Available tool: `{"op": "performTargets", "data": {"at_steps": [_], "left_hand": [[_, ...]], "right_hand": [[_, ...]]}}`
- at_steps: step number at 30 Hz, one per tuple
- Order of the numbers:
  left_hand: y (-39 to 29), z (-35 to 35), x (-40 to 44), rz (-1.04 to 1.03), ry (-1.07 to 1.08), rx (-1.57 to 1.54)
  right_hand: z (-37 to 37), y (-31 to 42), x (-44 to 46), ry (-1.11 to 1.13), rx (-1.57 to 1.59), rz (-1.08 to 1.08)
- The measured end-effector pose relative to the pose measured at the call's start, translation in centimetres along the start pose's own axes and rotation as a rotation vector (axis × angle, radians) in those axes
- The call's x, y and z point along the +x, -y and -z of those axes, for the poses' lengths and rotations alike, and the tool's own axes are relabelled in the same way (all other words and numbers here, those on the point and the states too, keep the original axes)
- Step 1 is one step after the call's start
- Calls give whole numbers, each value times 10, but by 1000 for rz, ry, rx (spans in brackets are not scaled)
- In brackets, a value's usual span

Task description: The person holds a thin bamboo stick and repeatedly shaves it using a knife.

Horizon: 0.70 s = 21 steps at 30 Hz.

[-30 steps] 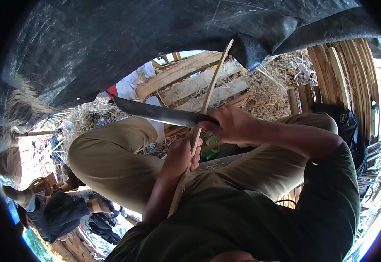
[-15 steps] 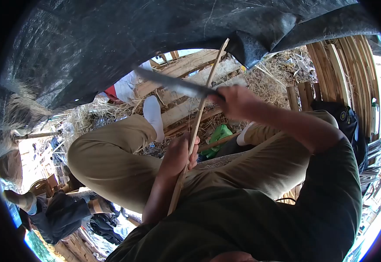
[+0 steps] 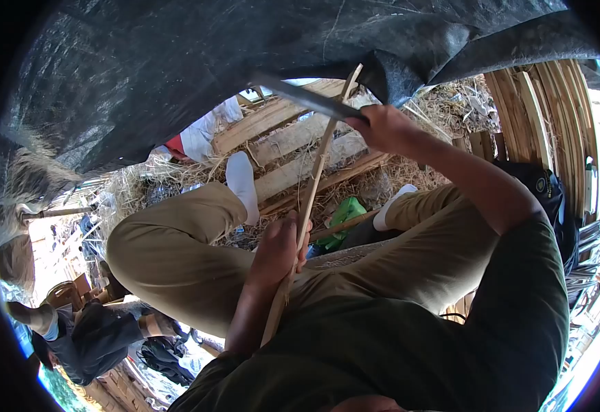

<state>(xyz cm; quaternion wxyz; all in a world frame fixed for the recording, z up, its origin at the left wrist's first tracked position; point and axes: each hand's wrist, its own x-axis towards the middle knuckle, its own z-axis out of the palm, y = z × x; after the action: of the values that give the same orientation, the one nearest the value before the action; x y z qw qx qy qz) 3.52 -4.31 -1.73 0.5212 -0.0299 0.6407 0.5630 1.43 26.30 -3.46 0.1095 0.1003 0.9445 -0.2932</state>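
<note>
A long, thin wooden strip (image 3: 317,165) slants up from my lap, its top end close to the dark sheet. My left hand (image 3: 279,248) is wrapped around its lower half. In my right hand (image 3: 382,128) is the handle of a machete (image 3: 307,98), whose long grey blade points to the upper left and blurs at the tip. The blade crosses the strip near its upper end; whether the edge bites into the wood I cannot tell. My crossed legs lie on both sides of the strip.
A dark plastic sheet (image 3: 176,62) hangs low across the front. Wooden planks (image 3: 293,141) and straw cover the ground, with a green plastic bag (image 3: 344,216) between my legs. Stacked boards (image 3: 554,110) stand at right beside a black bag (image 3: 550,189). Another person's legs (image 3: 100,336) show lower left.
My right hand and the machete have moved up along the strip toward its top end. The left hand still holds the strip in nearly the same place.
</note>
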Motion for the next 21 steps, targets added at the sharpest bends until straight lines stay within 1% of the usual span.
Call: {"op": "performTargets", "data": {"at_steps": [3,4,7,8,11,12,14,16,19,20,21], "left_hand": [[-3,1,0,39,1,26],[2,3,4,51,5,25],[10,1,7,69,-13,49],[10,-1,7,64,-23,60],[10,-4,9,18,29,19],[8,-6,7,44,30,-1],[-2,-7,5,88,34,-37],[4,-4,11,86,58,-49],[9,-4,11,81,61,-59],[8,-4,13,63,54,-69],[8,-4,14,61,64,-78]], "right_hand": [[-10,22,-21,76,-87,-107],[-13,39,-32,244,83,-160],[-39,30,-45,125,91,122],[-36,22,-41,169,61,43],[-23,-10,-8,80,-99,-48],[-16,-13,-2,55,-73,-96],[-28,-7,-16,45,-103,-38],[-34,34,-39,210,74,-95],[-31,38,-49,190,96,223],[-25,36,-42,277,125,92],[-23,29,-32,198,86,67]]}}
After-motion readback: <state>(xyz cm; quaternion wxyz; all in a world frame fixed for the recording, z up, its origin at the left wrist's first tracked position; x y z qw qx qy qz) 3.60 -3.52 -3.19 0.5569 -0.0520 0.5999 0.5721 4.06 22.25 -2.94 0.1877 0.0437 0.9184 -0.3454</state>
